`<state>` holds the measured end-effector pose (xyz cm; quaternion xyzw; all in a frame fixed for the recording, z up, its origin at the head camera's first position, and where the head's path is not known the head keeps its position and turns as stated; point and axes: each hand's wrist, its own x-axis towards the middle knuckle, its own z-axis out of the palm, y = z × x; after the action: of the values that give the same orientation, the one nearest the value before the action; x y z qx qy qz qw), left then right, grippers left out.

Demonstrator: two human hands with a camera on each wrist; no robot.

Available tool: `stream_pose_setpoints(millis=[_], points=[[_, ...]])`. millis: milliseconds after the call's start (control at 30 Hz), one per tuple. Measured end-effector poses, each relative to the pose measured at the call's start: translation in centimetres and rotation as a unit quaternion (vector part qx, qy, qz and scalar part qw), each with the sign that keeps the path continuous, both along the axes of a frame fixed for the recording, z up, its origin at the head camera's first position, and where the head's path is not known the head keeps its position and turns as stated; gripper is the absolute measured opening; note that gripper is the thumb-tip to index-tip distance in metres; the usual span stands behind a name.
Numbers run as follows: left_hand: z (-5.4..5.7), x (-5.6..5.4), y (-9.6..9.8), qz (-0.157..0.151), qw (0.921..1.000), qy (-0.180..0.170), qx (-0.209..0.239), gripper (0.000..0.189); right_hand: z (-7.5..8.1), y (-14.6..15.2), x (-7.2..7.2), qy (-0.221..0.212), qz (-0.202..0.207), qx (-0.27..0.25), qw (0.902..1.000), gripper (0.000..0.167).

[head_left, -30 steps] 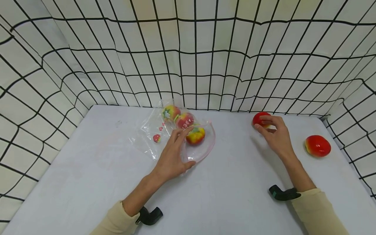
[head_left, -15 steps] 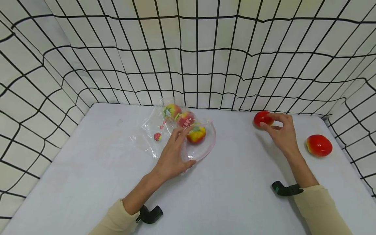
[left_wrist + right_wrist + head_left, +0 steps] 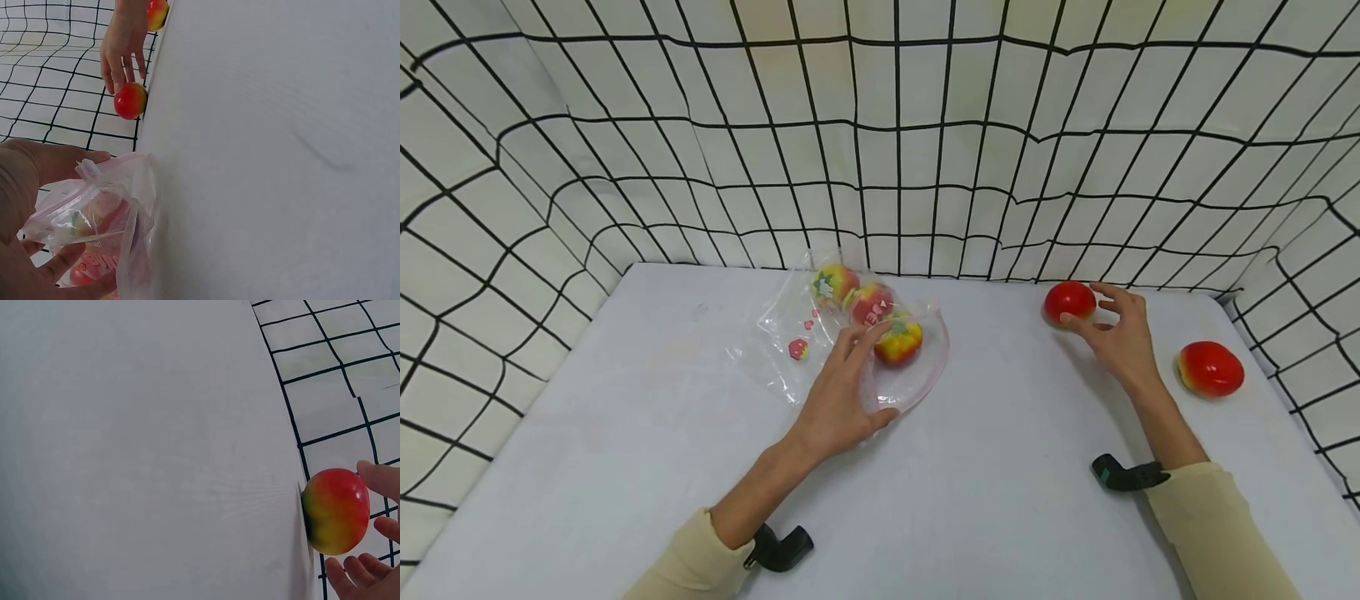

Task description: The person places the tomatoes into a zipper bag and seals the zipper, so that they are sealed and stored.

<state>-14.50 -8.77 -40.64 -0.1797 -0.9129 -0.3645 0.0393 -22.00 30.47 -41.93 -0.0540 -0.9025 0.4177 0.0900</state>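
Observation:
My left hand (image 3: pixel 841 398) holds the mouth of a clear zip bag (image 3: pixel 925 385) apart, thumb on the near edge and fingers at the far one. Inside the bag are three red-and-yellow fruits, one of them (image 3: pixel 898 343) right by the opening; pink print marks the plastic. At the back right, my right hand (image 3: pixel 1116 337) is beside a glossy red fruit (image 3: pixel 1068 303), its thumb and fingers spread around the near side. In the right wrist view this fruit (image 3: pixel 337 511) shows red, yellow and green, and gaps separate it from the lower fingers.
Another red fruit (image 3: pixel 1211 369) lies on the white table (image 3: pixel 977 492) near its right edge. Black wire mesh (image 3: pixel 898 158) stands along the back and both sides, with pale sheeting behind it.
My right hand's fingers have spread and drawn to the right off the top of the red fruit, showing more of it. The left hand and the bag stay put.

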Motion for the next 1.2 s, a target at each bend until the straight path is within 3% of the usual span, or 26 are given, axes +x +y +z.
stream_pose_setpoints(millis=[267, 733, 1200], points=[[-0.2, 0.1, -0.1, -0.004, 0.9999, 0.001, 0.009, 0.109, -0.2, 0.2, -0.4, -0.038, 0.026, 0.004, 0.9989, 0.087], [-0.1, 0.4, -0.1, -0.005, 1.0000, -0.007, 0.000, 0.110, -0.3, 0.2, -0.4, -0.047, 0.047, 0.003, 0.9978, 0.083], [-0.1, 0.5, -0.4, -0.012, 0.9997, 0.020, 0.008, 0.107, 0.1, -0.9, 0.6, -0.065, 0.082, -0.001, 0.9945, 0.083]])
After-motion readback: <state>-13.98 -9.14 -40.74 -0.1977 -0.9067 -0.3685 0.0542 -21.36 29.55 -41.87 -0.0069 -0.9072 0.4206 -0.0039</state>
